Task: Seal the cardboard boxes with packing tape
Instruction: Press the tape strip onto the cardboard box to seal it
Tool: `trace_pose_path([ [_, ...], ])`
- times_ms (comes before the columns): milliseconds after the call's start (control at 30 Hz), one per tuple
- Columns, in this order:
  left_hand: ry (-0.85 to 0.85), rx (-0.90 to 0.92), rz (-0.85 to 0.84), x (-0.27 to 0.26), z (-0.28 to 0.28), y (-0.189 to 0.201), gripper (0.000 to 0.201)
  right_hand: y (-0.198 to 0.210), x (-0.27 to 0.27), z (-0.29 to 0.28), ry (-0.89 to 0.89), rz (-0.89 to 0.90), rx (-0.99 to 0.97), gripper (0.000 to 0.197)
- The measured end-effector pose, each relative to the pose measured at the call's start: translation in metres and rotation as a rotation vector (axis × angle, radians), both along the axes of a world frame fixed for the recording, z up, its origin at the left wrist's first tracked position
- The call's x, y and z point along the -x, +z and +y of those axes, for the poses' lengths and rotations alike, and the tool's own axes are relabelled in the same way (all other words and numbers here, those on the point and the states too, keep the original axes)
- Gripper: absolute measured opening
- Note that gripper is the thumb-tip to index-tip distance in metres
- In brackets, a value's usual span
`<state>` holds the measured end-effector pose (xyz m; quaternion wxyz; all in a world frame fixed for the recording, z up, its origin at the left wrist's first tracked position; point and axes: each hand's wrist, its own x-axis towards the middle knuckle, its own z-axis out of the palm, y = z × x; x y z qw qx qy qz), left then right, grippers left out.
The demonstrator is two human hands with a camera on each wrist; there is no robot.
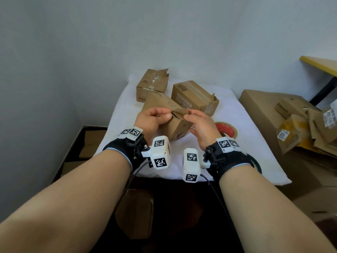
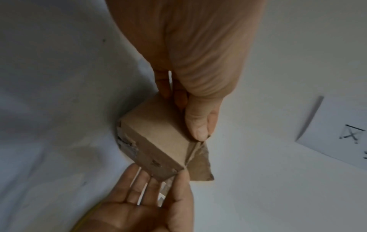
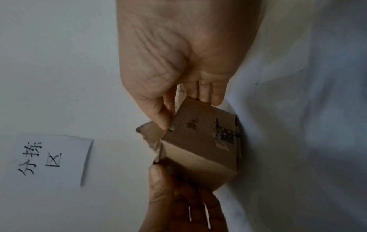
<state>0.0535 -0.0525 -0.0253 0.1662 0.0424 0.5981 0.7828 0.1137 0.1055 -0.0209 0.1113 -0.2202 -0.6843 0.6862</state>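
Box [image 1: 175, 125] beside tape roll [image 1: 227, 130]

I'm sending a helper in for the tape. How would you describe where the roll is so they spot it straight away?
Find the white-clothed table by the wall, carrying three brown cardboard boxes. At its right side, just beyond the right hand, lies the red-faced packing tape roll, the only round, red thing among brown boxes.
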Motion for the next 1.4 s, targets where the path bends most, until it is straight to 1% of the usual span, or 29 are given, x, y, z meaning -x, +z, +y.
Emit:
trace_pose_path([
  [133,0.027,0.026,0.092,0.003,0.000,0.010,0.009,-0.008,-0.001,0.000,0.010,0.003,0.034,0.012],
  [267,0.073,0.070,0.180,0.006,0.004,0.014,0.014,-0.007,-0.002,0.000,0.039,-0.011,0.007,0.012],
  [400,0.078,0.114,0.223,0.007,0.007,0.013,0.017,-0.004,-0.005,0.000,0.082,-0.034,-0.094,0.017],
  [467,0.065,0.130,0.236,0.006,0.009,0.013,0.016,-0.003,-0.008,0.000,0.107,-0.039,-0.114,0.020],
  [567,0.031,0.155,0.260,0.005,0.011,0.014,0.011,0.000,-0.013,0.001,0.093,-0.055,-0.059,0.038],
  [600,0.016,0.165,0.269,0.005,0.011,0.014,0.010,0.001,-0.014,0.001,0.076,-0.065,-0.041,0.041],
  [733,-0.024,0.201,0.305,0.002,0.013,0.012,0.013,0.003,-0.014,-0.003,0.015,-0.099,-0.022,0.035],
  [900,-0.028,0.169,0.279,0.002,0.008,0.013,0.012,0.000,-0.013,-0.005,0.056,-0.098,0.010,0.035],
  [1067,-0.063,0.172,0.272,0.003,0.004,0.013,0.018,0.001,-0.010,-0.007,0.060,-0.109,0.019,0.035],
  [1167,-0.095,0.192,0.232,0.002,0.000,0.010,0.019,0.007,-0.010,-0.007,0.038,-0.084,-0.027,0.032],
  [1233,-0.122,0.228,0.193,0.000,-0.001,0.006,0.020,0.010,-0.010,-0.005,0.025,-0.072,-0.073,0.033],
  [1300,-0.150,0.250,0.146,-0.001,0.000,0.002,0.017,0.010,-0.010,-0.003,0.024,-0.066,-0.100,0.035],
  [1400,-0.171,0.232,0.078,-0.001,0.001,0.002,0.013,0.007,-0.010,-0.003,0.024,-0.074,-0.101,0.035],
])
